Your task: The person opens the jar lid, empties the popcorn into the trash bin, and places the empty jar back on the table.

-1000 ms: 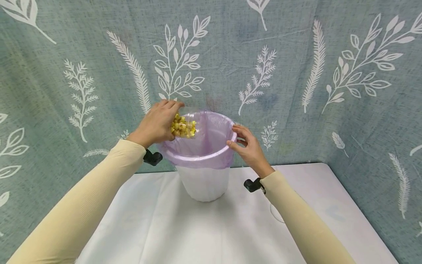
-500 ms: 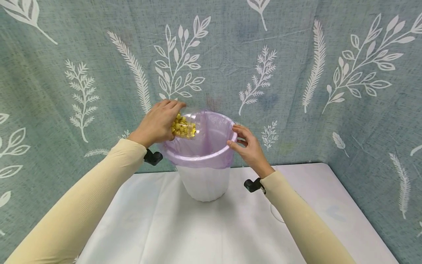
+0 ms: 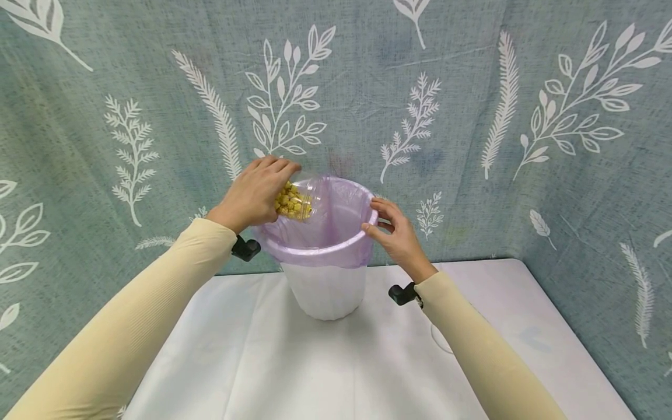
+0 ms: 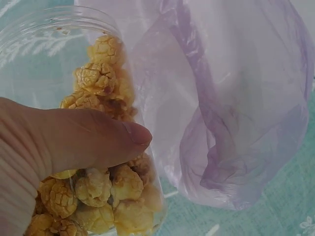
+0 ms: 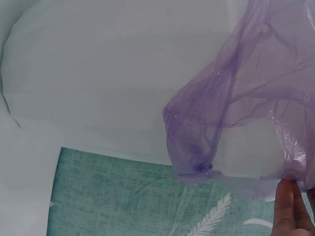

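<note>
My left hand [image 3: 257,189] grips a clear plastic jar [image 4: 140,123] of yellow popcorn [image 3: 294,202]. The jar lies tilted above the left part of the bin's opening, mouth end toward the inside. In the left wrist view the thumb presses across the jar's side, with popcorn [image 4: 96,189] behind the clear wall. Below stands a white trash bin [image 3: 326,291], lined with a purple trash bag [image 3: 320,256] folded over its rim. My right hand [image 3: 396,236] holds the bin's right rim through the bag; its fingertips [image 5: 285,196] touch the purple film in the right wrist view.
The bin stands on a white-covered table [image 3: 294,373] close to the back edge. A green curtain [image 3: 357,105] with white leaf prints hangs behind and at both sides. A thin white loop [image 3: 438,338] lies near the right forearm. Dark wrist mounts [image 3: 245,249] sit at both cuffs.
My left hand has shifted slightly to the right and turned a little with the jar. The right hand and the bin have stayed in place.
</note>
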Demonstrator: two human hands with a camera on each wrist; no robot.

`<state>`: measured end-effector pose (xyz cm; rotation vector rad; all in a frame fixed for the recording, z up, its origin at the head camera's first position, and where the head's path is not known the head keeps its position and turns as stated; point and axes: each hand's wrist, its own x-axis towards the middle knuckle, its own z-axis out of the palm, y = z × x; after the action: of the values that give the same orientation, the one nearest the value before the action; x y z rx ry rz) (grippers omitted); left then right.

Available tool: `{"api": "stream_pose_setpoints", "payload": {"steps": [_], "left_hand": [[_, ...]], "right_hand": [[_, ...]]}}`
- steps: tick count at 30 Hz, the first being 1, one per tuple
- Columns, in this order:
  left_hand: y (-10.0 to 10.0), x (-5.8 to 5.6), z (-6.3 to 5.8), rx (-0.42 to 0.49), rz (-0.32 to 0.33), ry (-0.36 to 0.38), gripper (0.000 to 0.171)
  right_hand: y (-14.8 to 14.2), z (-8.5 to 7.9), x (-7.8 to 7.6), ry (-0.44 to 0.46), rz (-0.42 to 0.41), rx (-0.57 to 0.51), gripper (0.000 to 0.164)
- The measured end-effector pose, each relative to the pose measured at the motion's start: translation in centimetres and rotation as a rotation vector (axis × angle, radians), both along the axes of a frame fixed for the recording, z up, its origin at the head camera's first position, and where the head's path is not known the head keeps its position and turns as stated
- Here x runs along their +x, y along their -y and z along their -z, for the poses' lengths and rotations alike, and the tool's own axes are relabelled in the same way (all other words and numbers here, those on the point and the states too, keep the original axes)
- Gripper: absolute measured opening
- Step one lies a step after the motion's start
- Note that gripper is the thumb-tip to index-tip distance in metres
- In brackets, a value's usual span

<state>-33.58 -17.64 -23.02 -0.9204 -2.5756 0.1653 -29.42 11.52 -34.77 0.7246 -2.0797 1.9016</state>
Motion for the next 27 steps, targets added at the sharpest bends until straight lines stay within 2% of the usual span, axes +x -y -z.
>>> {"api": "stream_pose_setpoints", "payload": {"steps": [12,27], "left_hand": [[-0.54,0.14,-0.12,-0.076,0.0,-0.036,0.083],[-0.88,0.25,-0.06,-0.113,0.013,-0.051,0.08]], "right_hand": [[0.02,-0.01,0.05,0.006,0.001,0.001,0.054],[-0.03,0.04,0.01,0.009,0.007,0.016,0.053]]}}
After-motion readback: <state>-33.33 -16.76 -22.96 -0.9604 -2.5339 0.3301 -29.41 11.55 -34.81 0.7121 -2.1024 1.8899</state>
